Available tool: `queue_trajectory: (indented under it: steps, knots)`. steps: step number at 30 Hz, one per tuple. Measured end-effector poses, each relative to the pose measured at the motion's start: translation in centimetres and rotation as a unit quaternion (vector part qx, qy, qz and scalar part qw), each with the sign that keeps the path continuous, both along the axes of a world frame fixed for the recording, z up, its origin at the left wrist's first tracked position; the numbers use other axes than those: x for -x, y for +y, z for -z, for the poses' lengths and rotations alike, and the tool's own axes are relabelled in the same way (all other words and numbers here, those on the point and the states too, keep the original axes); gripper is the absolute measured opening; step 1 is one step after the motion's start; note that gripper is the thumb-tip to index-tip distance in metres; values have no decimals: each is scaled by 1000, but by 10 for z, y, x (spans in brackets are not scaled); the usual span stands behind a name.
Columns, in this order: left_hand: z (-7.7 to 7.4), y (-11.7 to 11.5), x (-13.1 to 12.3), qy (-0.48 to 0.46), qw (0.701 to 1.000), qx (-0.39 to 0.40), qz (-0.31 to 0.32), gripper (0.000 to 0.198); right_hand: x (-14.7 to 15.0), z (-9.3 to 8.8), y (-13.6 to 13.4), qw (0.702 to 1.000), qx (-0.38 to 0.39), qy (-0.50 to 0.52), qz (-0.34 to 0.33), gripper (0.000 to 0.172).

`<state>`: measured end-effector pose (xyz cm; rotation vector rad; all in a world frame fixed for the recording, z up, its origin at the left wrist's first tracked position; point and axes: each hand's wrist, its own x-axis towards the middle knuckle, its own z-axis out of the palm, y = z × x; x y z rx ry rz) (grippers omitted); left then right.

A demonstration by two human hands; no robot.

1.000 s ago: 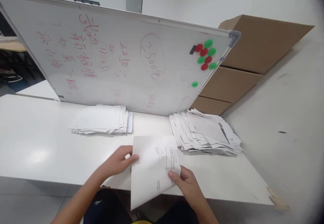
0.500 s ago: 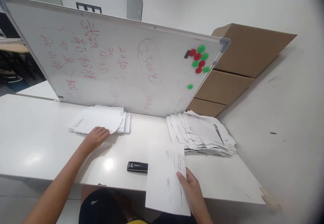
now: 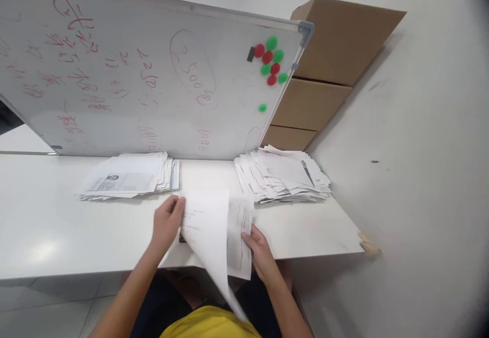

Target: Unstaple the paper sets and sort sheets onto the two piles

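My left hand (image 3: 168, 221) pinches the edge of a sheet of paper (image 3: 208, 231) that hangs in a curve over the table's front edge. Behind it, a printed sheet (image 3: 240, 259) is gripped at its right side by my right hand (image 3: 260, 249), thumb on top. The two sheets overlap in front of my body. A small dark bit of the stapler (image 3: 182, 237) peeks out beside the left sheet; the rest is covered. To the left lies a paper stack (image 3: 130, 175), its top page bearing a small portrait and print.
A second, untidy paper stack (image 3: 286, 175) lies at the right on the white table (image 3: 38, 216). A whiteboard (image 3: 153, 73) with red writing and round magnets stands along the back. Cardboard boxes (image 3: 328, 43) are piled behind its right end, against the wall.
My left hand has left the left stack with a sheet from it and come right, beside the sheet in my right hand. A different page now tops that stack. The view has shifted.
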<state>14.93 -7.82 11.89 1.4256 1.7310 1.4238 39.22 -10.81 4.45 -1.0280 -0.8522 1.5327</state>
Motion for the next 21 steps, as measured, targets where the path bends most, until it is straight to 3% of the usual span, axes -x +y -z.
queue_trajectory:
  steps: [4,9,14,17,21]
  knots:
    - [18,5,-16,-109,993,47,29,35,12,-10,-9,999,-14,0,-44,43]
    - [21,-1,-27,-220,969,108,41,36,8,-14,-19,994,-24,-78,-69,45]
    - [23,-9,-49,-236,968,68,-53,32,-8,-10,-34,985,-59,-148,-70,47]
    - [21,-16,-61,-207,976,17,-63,28,-31,-16,-40,947,-114,-289,-78,37]
    - [11,-14,-66,-49,990,-128,46,46,-78,-44,-32,864,-190,-466,-29,32]
